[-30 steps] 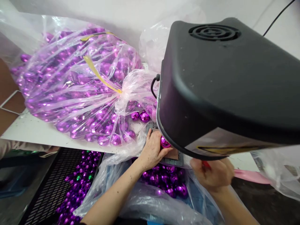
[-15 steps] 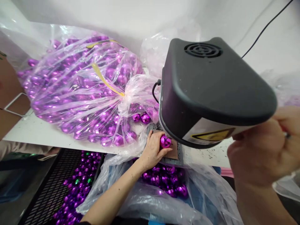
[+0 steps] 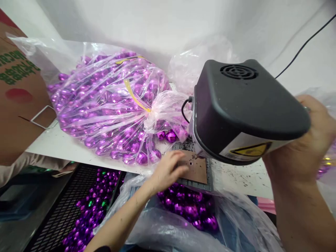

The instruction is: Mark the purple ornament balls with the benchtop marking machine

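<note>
My left hand, empty, hovers beside a brown board with a small dark hole in it. Its fingers are apart. The board lies on a grey plate. My right hand is closed round the rear of a black machine with a round vent and a yellow warning label; some of its fingers are hidden behind the casing. The machine's front end is over the board. Shiny purple faceted balls lie in an open clear plastic bag in my lap.
A tied clear bag full of purple balls covers the white table's left side. Two loose balls lie near its knot. A black crate holds purple and green balls. A cardboard box stands left; a black cable hangs behind.
The purple ball that my left hand held over the board is gone from it, and the fingers have parted. My right hand still grips the machine. The whole view has shifted slightly.
</note>
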`<state>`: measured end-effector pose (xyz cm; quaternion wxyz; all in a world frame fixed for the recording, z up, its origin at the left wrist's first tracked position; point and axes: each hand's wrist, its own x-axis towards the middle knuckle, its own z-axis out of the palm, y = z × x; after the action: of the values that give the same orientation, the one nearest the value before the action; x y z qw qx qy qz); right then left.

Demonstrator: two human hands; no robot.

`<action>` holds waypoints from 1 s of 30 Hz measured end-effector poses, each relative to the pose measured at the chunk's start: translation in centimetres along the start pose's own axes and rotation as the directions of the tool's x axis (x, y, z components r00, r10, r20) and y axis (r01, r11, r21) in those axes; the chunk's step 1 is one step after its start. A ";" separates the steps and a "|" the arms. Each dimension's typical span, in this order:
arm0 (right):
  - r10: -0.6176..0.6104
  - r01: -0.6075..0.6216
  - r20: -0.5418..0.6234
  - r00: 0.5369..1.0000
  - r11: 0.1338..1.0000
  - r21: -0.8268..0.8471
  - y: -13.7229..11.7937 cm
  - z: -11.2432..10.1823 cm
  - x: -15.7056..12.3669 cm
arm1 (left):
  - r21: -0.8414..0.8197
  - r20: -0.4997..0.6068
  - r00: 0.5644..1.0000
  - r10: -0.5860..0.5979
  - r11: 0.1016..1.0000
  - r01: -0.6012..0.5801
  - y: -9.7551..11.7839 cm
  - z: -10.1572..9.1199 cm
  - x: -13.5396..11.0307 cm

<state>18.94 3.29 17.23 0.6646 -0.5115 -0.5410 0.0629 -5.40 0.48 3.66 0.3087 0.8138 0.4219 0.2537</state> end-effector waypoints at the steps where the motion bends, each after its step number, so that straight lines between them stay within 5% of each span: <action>1: 0.002 -0.002 -0.004 1.000 1.000 -0.006 0.1 0.0 0.1 | 0.109 -0.078 0.997 0.004 0.994 0.004 -1.1 -0.2 1.5; 5: 0.015 -0.015 0.017 1.000 1.000 -0.005 0.4 -0.1 0.4 | 0.495 -0.100 0.995 0.028 0.869 0.025 -5.4 -1.0 6.9; 9: -0.014 0.014 0.009 1.000 1.000 -0.016 -0.1 0.0 0.4 | 0.529 -0.030 1.000 0.007 0.849 0.010 -6.7 -1.9 8.7; 12: -0.045 0.044 -0.010 0.999 0.997 -0.061 -0.4 0.3 0.4 | 0.352 -0.091 0.996 0.003 0.936 0.030 -5.4 -2.6 7.3; 14: -0.061 0.057 -0.031 0.998 0.993 -0.101 -0.5 0.5 0.4 | 0.022 -0.154 0.987 -0.050 0.998 0.054 -4.0 -2.5 5.6; 18: -0.078 0.073 -0.053 0.996 0.993 -0.097 -0.5 0.6 0.2 | -0.544 0.038 0.960 -0.278 0.800 0.253 -1.8 -0.9 2.8; 20: -0.066 0.062 -0.041 0.997 0.994 -0.085 -0.5 0.5 0.1 | -0.597 0.128 0.929 -0.347 0.721 0.352 -1.1 0.1 2.4; 23: -0.043 0.040 -0.030 0.999 0.994 -0.103 -0.7 0.5 0.1 | -0.576 0.142 0.915 -0.378 0.720 0.388 -0.7 1.0 2.8; 30: -0.033 0.029 -0.025 0.999 0.992 -0.120 -0.8 0.4 0.2 | -0.379 -0.041 0.978 -0.203 0.909 0.173 -0.7 2.9 3.2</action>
<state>18.34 3.29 17.90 0.6411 -0.5426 -0.5426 0.0132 -2.18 2.61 1.69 0.4636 0.6852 0.4542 0.3306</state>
